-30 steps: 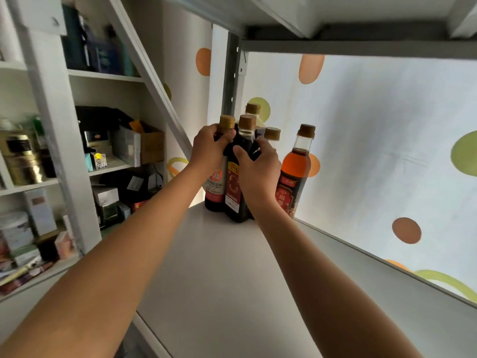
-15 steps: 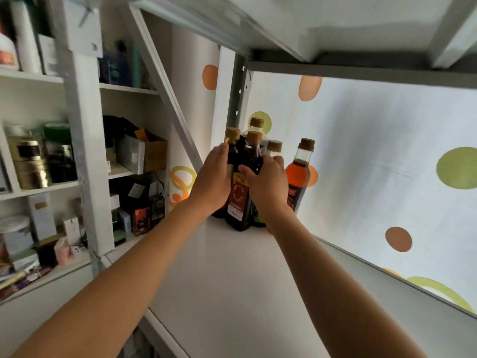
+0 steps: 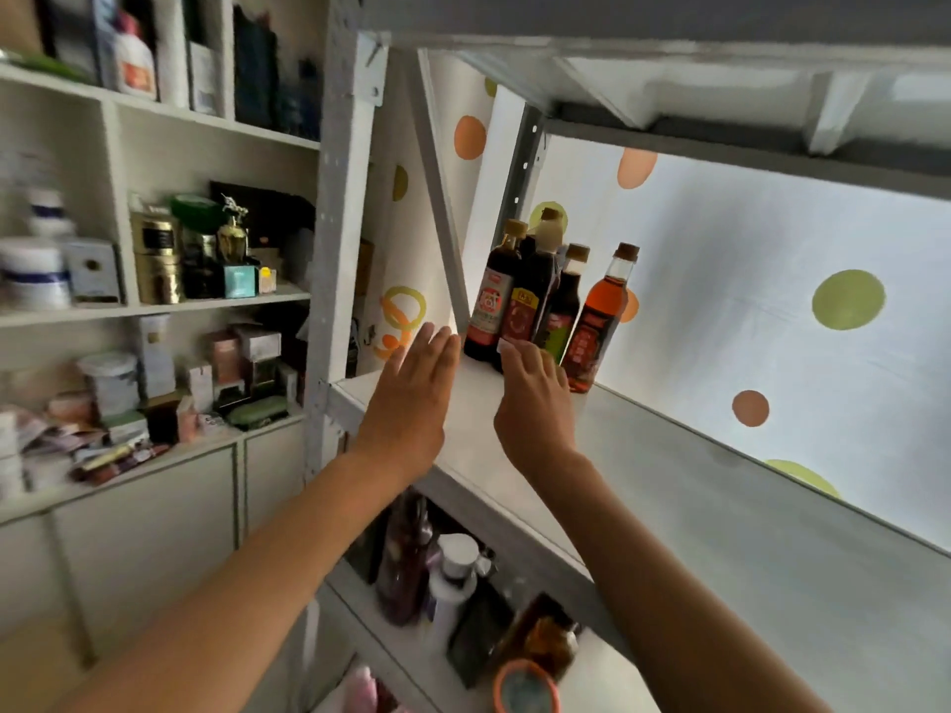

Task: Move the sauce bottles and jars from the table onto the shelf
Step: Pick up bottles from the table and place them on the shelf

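Four sauce bottles (image 3: pixel 540 301) are grouped at the shelf's (image 3: pixel 694 506) far left corner; left hand (image 3: pixel 411 398) and right hand (image 3: pixel 532 403) are held flat-fingered, gripping nothing.

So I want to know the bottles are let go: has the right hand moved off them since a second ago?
Yes. The right hand has drawn back from the bottles, toward the shelf's front edge.

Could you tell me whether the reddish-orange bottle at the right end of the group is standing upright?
Upright: the reddish-orange bottle stands on the shelf, cap on top.
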### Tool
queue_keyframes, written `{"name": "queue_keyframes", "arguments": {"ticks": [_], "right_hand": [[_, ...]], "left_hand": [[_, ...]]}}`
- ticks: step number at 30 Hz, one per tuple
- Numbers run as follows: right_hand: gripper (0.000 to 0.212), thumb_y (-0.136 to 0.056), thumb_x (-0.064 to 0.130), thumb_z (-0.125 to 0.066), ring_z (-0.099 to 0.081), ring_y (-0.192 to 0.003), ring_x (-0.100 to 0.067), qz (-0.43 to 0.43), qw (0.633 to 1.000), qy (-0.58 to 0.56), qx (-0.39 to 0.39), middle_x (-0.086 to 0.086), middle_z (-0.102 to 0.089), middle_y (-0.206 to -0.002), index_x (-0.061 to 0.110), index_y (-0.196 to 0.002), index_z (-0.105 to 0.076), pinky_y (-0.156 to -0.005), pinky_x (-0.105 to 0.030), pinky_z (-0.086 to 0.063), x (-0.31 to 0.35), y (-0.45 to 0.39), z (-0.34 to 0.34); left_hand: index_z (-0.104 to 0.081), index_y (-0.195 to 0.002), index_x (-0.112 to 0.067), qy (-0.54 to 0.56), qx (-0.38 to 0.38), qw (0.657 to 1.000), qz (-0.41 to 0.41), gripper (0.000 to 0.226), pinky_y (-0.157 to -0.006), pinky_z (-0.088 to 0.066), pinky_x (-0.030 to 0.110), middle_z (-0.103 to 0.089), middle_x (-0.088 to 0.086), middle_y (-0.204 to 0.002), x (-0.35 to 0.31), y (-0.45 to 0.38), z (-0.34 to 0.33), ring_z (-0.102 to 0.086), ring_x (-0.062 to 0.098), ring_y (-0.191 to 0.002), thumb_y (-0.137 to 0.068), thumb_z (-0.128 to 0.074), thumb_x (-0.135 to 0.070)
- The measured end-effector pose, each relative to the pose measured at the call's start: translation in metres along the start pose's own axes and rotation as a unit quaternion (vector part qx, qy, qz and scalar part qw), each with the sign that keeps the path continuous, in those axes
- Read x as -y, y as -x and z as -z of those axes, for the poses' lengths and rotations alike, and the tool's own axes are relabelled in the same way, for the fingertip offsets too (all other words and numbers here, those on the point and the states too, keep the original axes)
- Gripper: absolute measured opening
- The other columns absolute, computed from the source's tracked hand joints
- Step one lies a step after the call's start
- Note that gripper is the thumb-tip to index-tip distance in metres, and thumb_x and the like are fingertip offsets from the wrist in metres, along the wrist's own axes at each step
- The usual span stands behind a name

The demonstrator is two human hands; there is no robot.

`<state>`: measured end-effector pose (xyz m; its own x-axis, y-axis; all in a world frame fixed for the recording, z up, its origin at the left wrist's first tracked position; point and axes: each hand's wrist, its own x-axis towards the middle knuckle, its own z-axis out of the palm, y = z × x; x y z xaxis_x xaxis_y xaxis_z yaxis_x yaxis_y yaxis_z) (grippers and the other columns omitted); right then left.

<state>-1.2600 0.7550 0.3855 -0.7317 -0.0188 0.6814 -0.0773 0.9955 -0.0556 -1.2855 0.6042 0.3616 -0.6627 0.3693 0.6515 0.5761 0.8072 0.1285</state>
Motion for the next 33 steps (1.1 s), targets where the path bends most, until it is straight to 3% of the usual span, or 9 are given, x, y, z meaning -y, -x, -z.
{"name": "queue_keyframes", "arguments": {"ticks": [4,9,14,18,21,24,28,33], "right_hand": [[0.071,-0.084,0.0,-0.059,-0.03,-0.144,-0.033,0.047,0.996,0.057,0.04,-0.014,-0.039,-0.153,0.005,-0.15,-0.036,-0.122,-0.042,-0.015,0.036,0.047,0.017],[0.078,-0.095,0.018,-0.054,-0.001,-0.154,-0.028,0.063,0.989,0.067,0.114,-0.012,-0.009,-0.167,0.01,-0.159,-0.011,-0.12,-0.039,0.013,0.063,0.101,0.038],[0.078,-0.099,0.028,-0.05,0.013,-0.152,-0.023,0.085,0.985,0.036,0.145,-0.01,0.001,-0.168,0.014,-0.16,-0.003,-0.115,-0.036,0.022,0.08,0.149,0.058],[0.078,-0.098,0.033,-0.048,0.026,-0.144,-0.016,0.081,0.985,-0.037,0.147,-0.005,0.003,-0.167,0.017,-0.159,-0.002,-0.112,-0.033,0.026,0.089,0.201,0.07],[0.079,-0.099,0.032,-0.049,0.033,-0.14,-0.013,0.078,0.982,-0.063,0.158,-0.002,0.007,-0.167,0.02,-0.159,0.001,-0.11,-0.031,0.029,0.091,0.243,0.076],[0.08,-0.098,0.026,-0.051,0.027,-0.144,-0.015,0.095,0.976,-0.096,0.173,-0.005,0.002,-0.168,0.018,-0.16,-0.001,-0.111,-0.032,0.027,0.084,0.284,0.084],[0.083,-0.091,0.019,-0.057,0.006,-0.152,-0.021,0.129,0.963,-0.156,0.176,-0.01,-0.011,-0.167,0.013,-0.159,-0.01,-0.119,-0.038,0.012,0.076,0.344,0.097],[0.08,-0.088,0.012,-0.06,-0.008,-0.154,-0.025,0.18,0.936,-0.219,0.208,-0.011,-0.019,-0.165,0.011,-0.158,-0.021,-0.122,-0.038,0.005,0.087,0.409,0.12]], "left_hand": [[0.021,-0.149,-0.006,-0.068,0.036,0.997,-0.018,0.095,-0.12,-0.003,0.051,0.019,0.013,-0.161,0.003,0.056,0.023,0.023,0.029,-0.146,-0.088,-0.052,-0.005],[0.02,-0.15,-0.007,-0.069,0.044,0.997,-0.002,0.089,-0.12,0.001,0.053,0.019,0.013,-0.161,-0.006,0.109,0.052,0.024,0.028,-0.146,-0.09,-0.046,-0.008],[0.025,-0.147,-0.011,-0.077,0.045,0.995,0.038,0.084,-0.12,0.008,0.049,0.023,0.01,-0.159,-0.02,0.17,0.076,0.028,0.026,-0.144,-0.088,-0.034,-0.007],[0.02,-0.149,-0.01,-0.081,0.056,0.992,0.075,0.087,-0.12,0.006,0.05,0.022,0.009,-0.159,-0.038,0.227,0.09,0.025,0.027,-0.145,-0.092,-0.045,-0.009],[0.033,-0.142,-0.012,-0.111,0.105,0.982,0.107,0.084,-0.12,0.009,0.049,0.03,0.008,-0.157,-0.059,0.265,0.1,0.032,0.026,-0.142,-0.094,-0.035,-0.007],[0.031,-0.143,-0.011,-0.145,0.133,0.971,0.136,0.077,-0.119,0.01,0.048,0.027,0.009,-0.157,-0.091,0.305,0.107,0.032,0.026,-0.141,-0.089,-0.024,-0.007],[-0.005,-0.152,-0.004,-0.154,0.085,0.971,0.164,0.092,-0.118,-0.015,0.055,-0.009,0.015,-0.161,-0.138,0.366,0.113,-0.001,0.03,-0.149,-0.08,-0.062,-0.004],[-0.021,-0.151,0.002,-0.189,0.075,0.953,0.225,0.09,-0.115,-0.023,0.057,-0.02,0.018,-0.159,-0.194,0.442,0.136,-0.015,0.033,-0.148,-0.074,-0.067,-0.002]]}}
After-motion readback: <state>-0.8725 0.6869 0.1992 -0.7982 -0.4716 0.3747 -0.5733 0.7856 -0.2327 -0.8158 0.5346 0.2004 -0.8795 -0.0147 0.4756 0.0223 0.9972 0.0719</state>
